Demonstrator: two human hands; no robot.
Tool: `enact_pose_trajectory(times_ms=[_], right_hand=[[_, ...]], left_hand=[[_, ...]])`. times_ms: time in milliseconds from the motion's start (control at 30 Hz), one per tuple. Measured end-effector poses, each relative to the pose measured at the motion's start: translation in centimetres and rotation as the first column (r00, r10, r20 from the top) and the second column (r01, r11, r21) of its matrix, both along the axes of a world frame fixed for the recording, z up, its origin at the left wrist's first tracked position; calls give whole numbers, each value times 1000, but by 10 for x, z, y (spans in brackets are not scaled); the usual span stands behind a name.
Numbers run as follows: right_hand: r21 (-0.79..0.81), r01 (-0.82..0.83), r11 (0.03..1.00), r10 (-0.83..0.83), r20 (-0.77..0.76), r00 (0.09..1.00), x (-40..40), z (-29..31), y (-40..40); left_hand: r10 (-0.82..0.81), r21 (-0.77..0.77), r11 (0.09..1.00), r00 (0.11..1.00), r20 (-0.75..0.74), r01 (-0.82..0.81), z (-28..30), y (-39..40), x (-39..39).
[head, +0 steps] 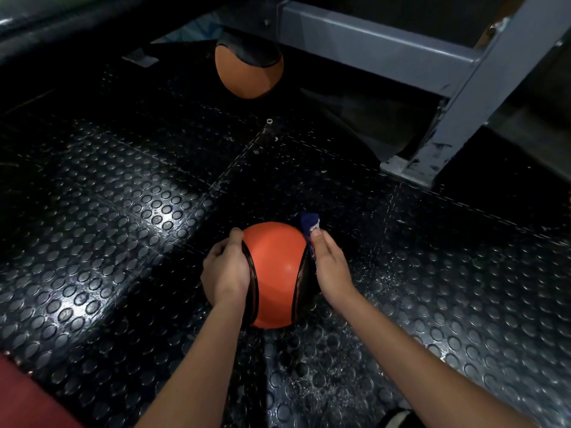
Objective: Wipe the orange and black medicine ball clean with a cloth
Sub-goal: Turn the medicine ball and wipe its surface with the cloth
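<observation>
An orange and black medicine ball [275,273] rests on the studded black floor in front of me. My left hand [225,270] is pressed flat against the ball's left black panel, fingers curled over it. My right hand [329,267] lies against the ball's right side and presses a dark blue cloth [309,225] onto the black panel there. Most of the cloth is hidden under the hand; a bunched end sticks out past the fingertips at the ball's upper right.
A second orange and black ball [248,69] sits farther back by a grey steel frame [438,97] whose foot stands at the right. The studded rubber floor [123,227] looks wet and speckled at the right. A red surface [27,396] shows at the lower left.
</observation>
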State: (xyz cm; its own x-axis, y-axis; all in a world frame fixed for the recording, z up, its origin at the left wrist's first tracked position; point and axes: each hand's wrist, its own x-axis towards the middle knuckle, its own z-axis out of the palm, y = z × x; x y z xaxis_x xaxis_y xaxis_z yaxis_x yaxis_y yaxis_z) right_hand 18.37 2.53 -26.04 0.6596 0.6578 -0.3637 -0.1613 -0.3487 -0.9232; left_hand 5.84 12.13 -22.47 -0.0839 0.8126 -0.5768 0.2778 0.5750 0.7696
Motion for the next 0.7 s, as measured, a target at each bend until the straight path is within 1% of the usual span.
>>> enact_pose_trajectory(times_ms=[33,100,267,333,367,433,500,567,633,700], right_hand=[[-2,4,1000,-4,-20,1000,1,-4,-1],[-18,24,1000,-26,-119,993,3,-12,-5],[-169,-29,985,-36,-365,930,-1,-21,-28],[-184,-35,982,-47,-425,904,-3,-26,-33],[-181,-12,983,-68,-426,902,-3,-27,-33],[-141,56,988,-107,-385,917,-3,-24,-30],[-75,109,991,-125,-258,958,-1,-22,-23],[-10,151,989,-151,-136,979,-1,-12,-16],[38,125,991,-125,-20,992,-2,0,-8],[46,32,998,-39,140,989,-5,13,-2]], left_hand=[[-1,-1,1000,1000,2,1,0,0,0],[-1,-3,1000,1000,2,1,-1,0,-1],[7,-12,1000,1000,3,-7,0,0,-4],[6,-11,1000,1000,-2,-7,0,0,-3],[8,-11,1000,1000,-3,-8,0,0,-3],[18,-11,1000,1000,5,-18,-2,0,-3],[26,-2,1000,1000,9,-26,-3,-1,-4],[25,3,1000,1000,10,-25,-3,0,-5],[25,0,1000,1000,14,-25,-4,0,-5],[28,-6,1000,999,20,-28,-3,0,-5]])
